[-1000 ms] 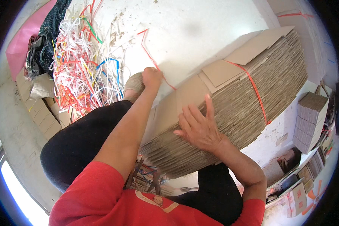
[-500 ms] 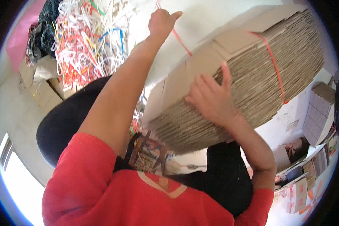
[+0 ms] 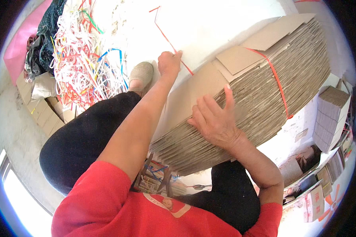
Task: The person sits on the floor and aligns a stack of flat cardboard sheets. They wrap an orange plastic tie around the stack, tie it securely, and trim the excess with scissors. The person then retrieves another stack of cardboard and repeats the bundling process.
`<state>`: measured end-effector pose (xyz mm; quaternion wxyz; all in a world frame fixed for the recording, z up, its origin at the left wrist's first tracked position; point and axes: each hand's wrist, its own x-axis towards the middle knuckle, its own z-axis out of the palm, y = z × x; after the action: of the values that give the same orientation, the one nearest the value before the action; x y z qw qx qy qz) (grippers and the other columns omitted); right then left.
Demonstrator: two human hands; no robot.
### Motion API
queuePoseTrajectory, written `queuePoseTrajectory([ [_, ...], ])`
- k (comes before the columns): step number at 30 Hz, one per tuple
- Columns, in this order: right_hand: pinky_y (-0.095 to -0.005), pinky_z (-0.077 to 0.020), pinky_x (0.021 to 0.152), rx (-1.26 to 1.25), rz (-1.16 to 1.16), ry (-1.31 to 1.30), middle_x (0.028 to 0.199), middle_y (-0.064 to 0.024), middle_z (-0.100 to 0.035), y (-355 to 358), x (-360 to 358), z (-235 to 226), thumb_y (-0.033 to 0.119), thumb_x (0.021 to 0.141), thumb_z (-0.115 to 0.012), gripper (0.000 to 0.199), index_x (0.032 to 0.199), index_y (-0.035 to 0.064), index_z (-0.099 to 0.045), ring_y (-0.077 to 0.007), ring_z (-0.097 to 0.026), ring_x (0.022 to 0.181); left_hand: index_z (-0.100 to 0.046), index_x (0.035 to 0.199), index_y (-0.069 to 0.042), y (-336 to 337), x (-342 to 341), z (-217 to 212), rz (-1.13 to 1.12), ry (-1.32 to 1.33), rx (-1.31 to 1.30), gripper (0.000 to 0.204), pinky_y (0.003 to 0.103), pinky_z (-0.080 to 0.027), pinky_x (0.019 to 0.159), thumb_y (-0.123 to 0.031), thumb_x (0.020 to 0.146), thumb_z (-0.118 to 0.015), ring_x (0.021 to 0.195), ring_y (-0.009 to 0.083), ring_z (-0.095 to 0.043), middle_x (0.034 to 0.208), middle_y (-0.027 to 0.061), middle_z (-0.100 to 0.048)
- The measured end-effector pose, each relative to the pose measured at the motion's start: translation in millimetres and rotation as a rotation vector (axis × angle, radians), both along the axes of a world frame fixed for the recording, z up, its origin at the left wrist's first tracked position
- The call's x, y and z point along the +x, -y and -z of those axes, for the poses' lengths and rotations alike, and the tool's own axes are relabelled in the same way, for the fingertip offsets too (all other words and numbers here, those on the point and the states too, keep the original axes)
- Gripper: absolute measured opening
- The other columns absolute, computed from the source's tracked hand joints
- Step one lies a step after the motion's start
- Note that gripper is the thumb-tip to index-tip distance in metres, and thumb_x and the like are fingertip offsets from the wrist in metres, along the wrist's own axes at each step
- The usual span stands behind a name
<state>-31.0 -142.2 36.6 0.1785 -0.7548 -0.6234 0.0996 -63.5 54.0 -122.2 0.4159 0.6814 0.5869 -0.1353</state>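
Note:
A thick stack of flattened cardboard (image 3: 273,83) leans across in front of me, on its side, with a red strap (image 3: 279,81) round its far part. Fingers bent and thumb raised, my right hand (image 3: 215,120) rests against the near part of the stack and grips nothing. Beyond the stack's left side, my left hand (image 3: 169,63) is closed round a second length of red strap (image 3: 162,33). One end of that strap trails away over the pale floor; the other runs down toward the cardboard. My fingers partly hide the grip.
A tangled heap of white, red and blue straps (image 3: 79,63) lies at the far left, beside dark cloth (image 3: 51,35). My shod foot (image 3: 141,74) is next to it. A small basket of tools and straps (image 3: 158,175) stands between my legs. More stacked cardboard (image 3: 330,114) is at right.
My left hand has come down and nearer along the loose red strap, still closed. The right hand stays on the stack. The view has shifted, and my foot now shows.

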Motion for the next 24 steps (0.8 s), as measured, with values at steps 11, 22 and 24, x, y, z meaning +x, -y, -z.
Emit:
queuePoseTrajectory([
  [11, -0.0690, -0.0248, 0.094, 0.058, 0.016, -0.019, 0.093, -0.0122, -0.056, -1, -1, -1, 0.029, 0.076, -0.059, 0.028, 0.086, 0.0033, -0.060, -0.0250, -0.052, 0.098, -0.062, 0.072, 0.004, -10, 24, 13, 0.143, 0.055, -0.039, 0.016, 0.033, -0.054, 0.060, -0.011, 0.072, -0.067, 0.063, 0.0254, -0.066, 0.068, 0.0158, -0.065],
  [22, -0.0683, -0.0243, 0.096, 0.119, 0.081, -0.040, 0.089, -0.0094, -0.055, -5, 6, 7, 0.026, 0.077, -0.059, 0.023, 0.083, 0.0046, -0.057, -0.0228, -0.052, 0.097, -0.059, 0.082, 0.003, -13, 50, -31, -0.348, 0.842, -0.549, 0.009, 0.027, -0.049, 0.056, -0.005, 0.083, -0.058, 0.058, 0.0161, -0.059, 0.074, 0.0130, -0.063],
  [24, -0.0671, -0.0245, 0.097, 0.138, 0.105, -0.048, 0.088, -0.0086, -0.055, -3, 8, 12, 0.025, 0.076, -0.059, 0.021, 0.083, 0.0051, -0.056, -0.0227, -0.052, 0.097, -0.060, 0.085, 0.006, -12, 44, -58, -0.158, 0.787, -0.515, 0.011, 0.025, -0.048, 0.056, -0.005, 0.082, -0.059, 0.058, 0.0149, -0.057, 0.071, 0.0115, -0.062],
])
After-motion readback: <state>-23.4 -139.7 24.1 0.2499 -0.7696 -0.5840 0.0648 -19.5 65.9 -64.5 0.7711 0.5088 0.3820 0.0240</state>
